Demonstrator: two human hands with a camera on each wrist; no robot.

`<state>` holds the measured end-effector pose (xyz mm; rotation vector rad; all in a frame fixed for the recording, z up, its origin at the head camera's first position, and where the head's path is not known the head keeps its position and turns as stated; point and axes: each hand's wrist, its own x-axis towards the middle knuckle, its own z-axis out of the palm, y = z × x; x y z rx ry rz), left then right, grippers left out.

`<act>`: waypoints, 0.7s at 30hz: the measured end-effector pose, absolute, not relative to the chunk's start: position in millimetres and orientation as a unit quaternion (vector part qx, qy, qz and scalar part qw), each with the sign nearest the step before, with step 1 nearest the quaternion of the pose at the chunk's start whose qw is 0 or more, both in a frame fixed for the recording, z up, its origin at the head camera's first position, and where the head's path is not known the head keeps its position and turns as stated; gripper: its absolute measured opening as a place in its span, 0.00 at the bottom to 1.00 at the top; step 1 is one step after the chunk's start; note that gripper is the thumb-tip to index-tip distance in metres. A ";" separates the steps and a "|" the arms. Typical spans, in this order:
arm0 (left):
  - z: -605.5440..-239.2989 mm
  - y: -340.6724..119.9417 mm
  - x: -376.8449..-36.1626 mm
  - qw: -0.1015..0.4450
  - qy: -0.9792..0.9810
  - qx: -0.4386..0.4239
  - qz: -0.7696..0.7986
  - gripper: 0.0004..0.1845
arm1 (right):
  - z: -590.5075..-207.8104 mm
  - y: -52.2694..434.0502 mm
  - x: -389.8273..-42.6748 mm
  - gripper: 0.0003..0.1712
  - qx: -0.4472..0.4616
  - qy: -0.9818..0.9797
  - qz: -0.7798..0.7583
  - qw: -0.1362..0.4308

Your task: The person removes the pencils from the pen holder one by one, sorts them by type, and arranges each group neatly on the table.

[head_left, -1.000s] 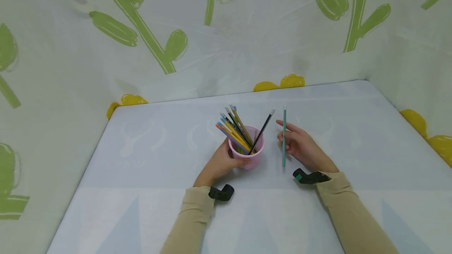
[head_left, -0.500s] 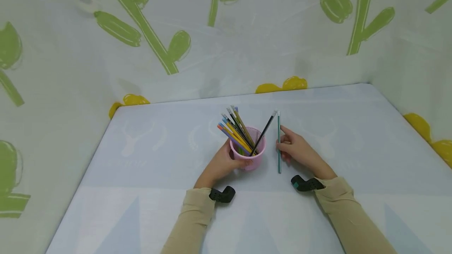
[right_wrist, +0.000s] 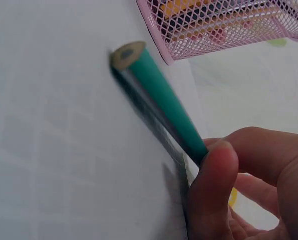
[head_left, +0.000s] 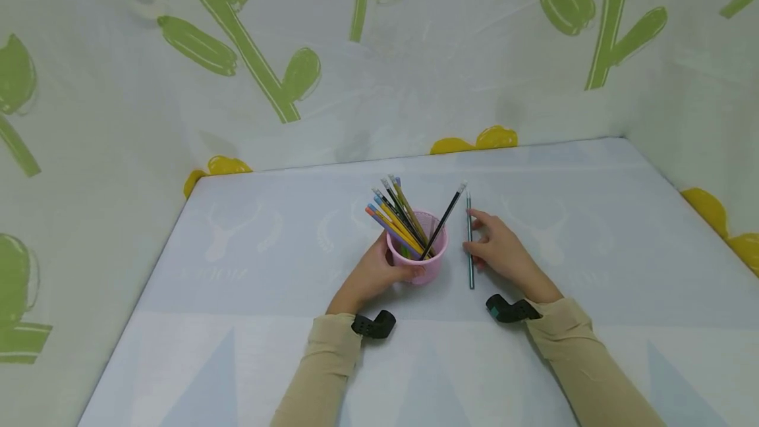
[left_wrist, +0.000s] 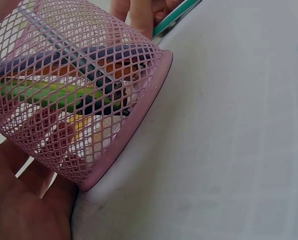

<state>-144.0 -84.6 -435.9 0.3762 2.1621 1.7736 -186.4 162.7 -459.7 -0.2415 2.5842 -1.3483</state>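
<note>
The fingers (right_wrist: 259,150) of your right hand (head_left: 501,256) pinch the teal unsharpened pencil (right_wrist: 166,105), its long axis running twelve to six o'clock; just beside it, at nine o'clock, your left hand (head_left: 376,270), nearer, grips the pink mesh pencil cup (head_left: 432,272).

Pale walls (head_left: 450,71) bear green leaves (head_left: 197,46) from 9 to 2 o'clock, yellow prints (head_left: 497,138) at 9, 2 and 3; whitish table (head_left: 492,374), bluish triangle (head_left: 429,387) at 6.
</note>
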 end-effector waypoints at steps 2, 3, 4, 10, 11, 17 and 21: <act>-435.4 -84.5 -144.4 0.157 0.763 0.132 0.613 0.42 | -458.6 161.7 -185.7 0.36 -0.084 0.884 -0.449 0.101; -435.1 -84.6 -144.5 0.157 0.767 0.130 0.608 0.42 | -458.2 161.3 -185.5 0.36 -0.085 0.885 -0.448 0.098; -434.7 -84.6 -144.6 0.158 0.770 0.131 0.604 0.41 | -457.7 160.7 -185.0 0.35 -0.083 0.885 -0.448 0.097; -433.4 -84.3 -145.0 0.165 0.763 0.136 0.609 0.41 | -456.7 159.9 -184.6 0.33 -0.077 0.887 -0.445 0.098; -433.3 -84.4 -145.0 0.164 0.761 0.139 0.613 0.41 | -456.5 159.9 -184.9 0.32 -0.076 0.887 -0.445 0.099; -433.9 -84.8 -145.0 0.160 0.752 0.142 0.624 0.41 | -456.2 160.7 -185.7 0.29 -0.065 0.881 -0.459 0.098; -435.0 -84.7 -143.5 0.166 0.747 0.138 0.629 0.41 | -461.1 162.6 -185.2 0.26 -0.043 0.864 -0.494 0.091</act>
